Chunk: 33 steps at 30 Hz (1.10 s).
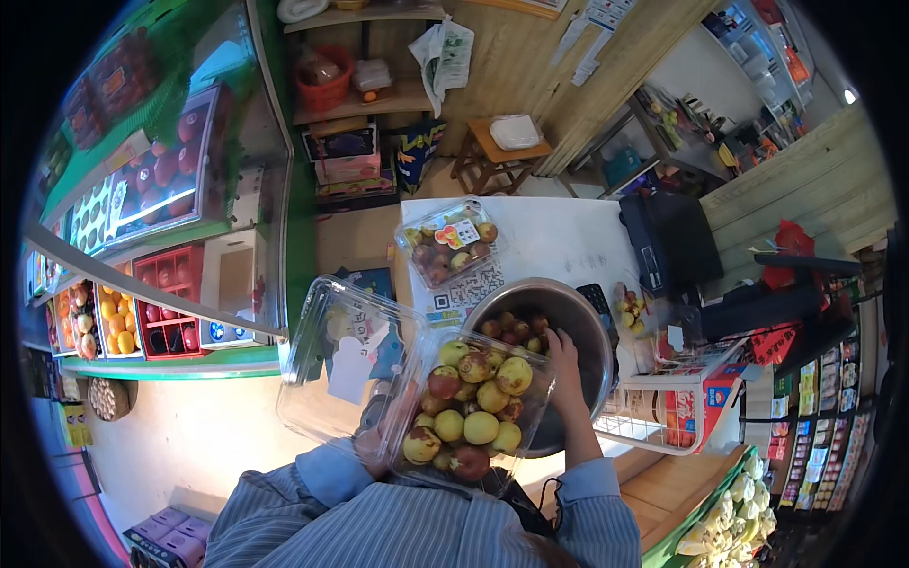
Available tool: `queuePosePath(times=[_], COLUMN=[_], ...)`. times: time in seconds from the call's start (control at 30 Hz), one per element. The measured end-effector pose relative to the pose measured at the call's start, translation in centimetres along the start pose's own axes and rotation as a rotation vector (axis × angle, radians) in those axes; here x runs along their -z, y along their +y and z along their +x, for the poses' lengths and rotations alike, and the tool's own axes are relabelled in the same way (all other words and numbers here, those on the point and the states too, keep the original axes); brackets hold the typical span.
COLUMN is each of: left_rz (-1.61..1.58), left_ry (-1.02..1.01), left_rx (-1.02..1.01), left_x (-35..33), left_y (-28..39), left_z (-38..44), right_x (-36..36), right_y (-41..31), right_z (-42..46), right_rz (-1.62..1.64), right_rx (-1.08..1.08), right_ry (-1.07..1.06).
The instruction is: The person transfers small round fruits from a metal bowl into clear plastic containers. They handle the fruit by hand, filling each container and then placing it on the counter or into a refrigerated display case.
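Observation:
An uncovered clear plastic clamshell box (394, 461) full of green and brown jujubes (481, 428) is close to my body, its hinged lid (298, 397) spread to the left. My left hand (374, 444) holds the box near the hinge, its fingers partly hidden by the plastic. Right of the box, a steel bowl (600, 341) on the white table holds more jujubes (508, 326). Inside its rim my right hand (568, 369) reaches towards that fruit; whether its fingertips grip any is hidden. A filled, closed clamshell box (451, 241) with a label lies behind.
The white table (554, 234) carries a black device (667, 245) at its right. A white wire basket (650, 440) with packages stands right of the bowl. Glass-fronted fruit displays (163, 192) line the left. A wooden stool (504, 153) is beyond the table.

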<state>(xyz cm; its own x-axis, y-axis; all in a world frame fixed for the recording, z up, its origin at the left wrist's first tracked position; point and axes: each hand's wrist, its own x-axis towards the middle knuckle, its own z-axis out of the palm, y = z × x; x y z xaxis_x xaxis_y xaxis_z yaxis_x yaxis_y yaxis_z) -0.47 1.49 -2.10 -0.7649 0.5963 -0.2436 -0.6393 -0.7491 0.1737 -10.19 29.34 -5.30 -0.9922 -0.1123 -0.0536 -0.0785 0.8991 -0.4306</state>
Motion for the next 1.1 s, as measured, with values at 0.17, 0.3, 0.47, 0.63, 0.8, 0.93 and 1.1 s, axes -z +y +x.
queuePosePath(times=[0.17, 0.3, 0.47, 0.63, 0.8, 0.93, 1.1], left_rz=[0.007, 0.012, 0.015, 0.132, 0.057, -0.029, 0.036], left_ry=[0.018, 0.021, 0.027, 0.065, 0.079, 0.026, 0.051], left_rx=[-0.03, -0.028, -0.042, -0.072, -0.095, -0.104, -0.135], left_x=[0.6, 0.4, 0.7, 0.6, 0.4, -0.4, -0.1], left_y=[0.3, 0.2, 0.1, 0.7, 0.7, 1.9, 2.0], left_z=[-0.3, -0.3, -0.2, 0.1, 0.0, -0.4, -0.9], right_x=[0.0, -0.6, -2.1, -2.6, -3.8, -3.3, -4.5], right_y=[0.3, 1.2, 1.2, 1.6, -0.5, -4.2, -4.2], right_z=[2.2, 3.1, 2.7, 2.2, 3.2, 2.2, 0.2], right_rz=[0.04, 0.098, 0.168, 0.25, 0.579, 0.418, 0.196], right_rx=[-0.098, -0.115, -0.162, -0.129, -0.358, -0.234, 0.029], right_ry=[-0.038, 0.001, -0.042, -0.108, -0.087, -0.145, -0.021])
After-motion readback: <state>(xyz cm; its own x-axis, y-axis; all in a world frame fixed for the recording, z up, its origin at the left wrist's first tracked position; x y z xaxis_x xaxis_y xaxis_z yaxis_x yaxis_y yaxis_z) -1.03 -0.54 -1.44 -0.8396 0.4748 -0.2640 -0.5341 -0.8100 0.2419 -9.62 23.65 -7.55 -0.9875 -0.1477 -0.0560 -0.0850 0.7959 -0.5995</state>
